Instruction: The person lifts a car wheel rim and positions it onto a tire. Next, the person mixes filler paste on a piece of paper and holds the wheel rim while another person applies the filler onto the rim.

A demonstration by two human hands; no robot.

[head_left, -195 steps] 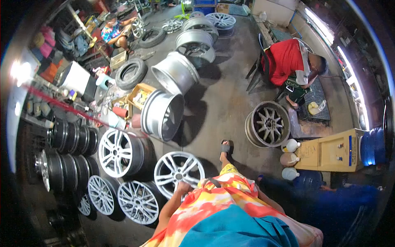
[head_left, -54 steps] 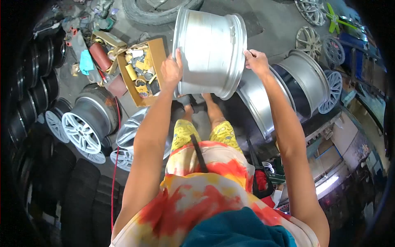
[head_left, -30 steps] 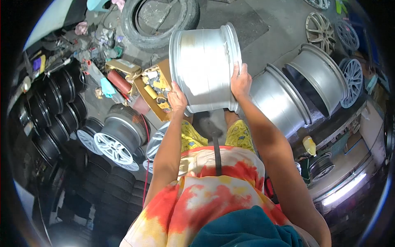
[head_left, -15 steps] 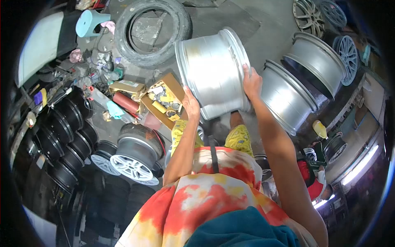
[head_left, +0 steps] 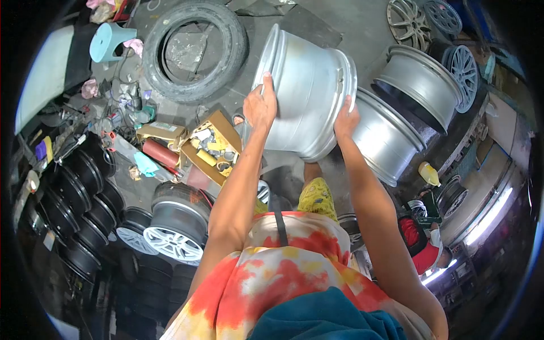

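A wide silver wheel rim [head_left: 303, 93] is held in front of me, its barrel facing up at the camera and its axis slightly tilted. My left hand [head_left: 260, 106] grips the lip on the left side, thumb up along the edge. On the right side, my right hand [head_left: 346, 119] is closed on the opposite lip. Just right of the held rim, another silver rim [head_left: 385, 136] lies on its side on the floor, partly behind my right hand. A further silver rim [head_left: 422, 82] lies beyond it.
A tire [head_left: 235, 42] lies at the upper left. Below it is an open cardboard box [head_left: 228, 131] of small parts. Black rims [head_left: 71, 184] are stacked at far left, near a white-spoked rim [head_left: 174, 241]. A blue stool [head_left: 105, 42] stands upper left; a person in red [head_left: 424, 258] is lower right.
The held rim has tipped the other way and shifted slightly right and up. My left hand has moved up along its lip, while my right hand has moved a little lower on its side.
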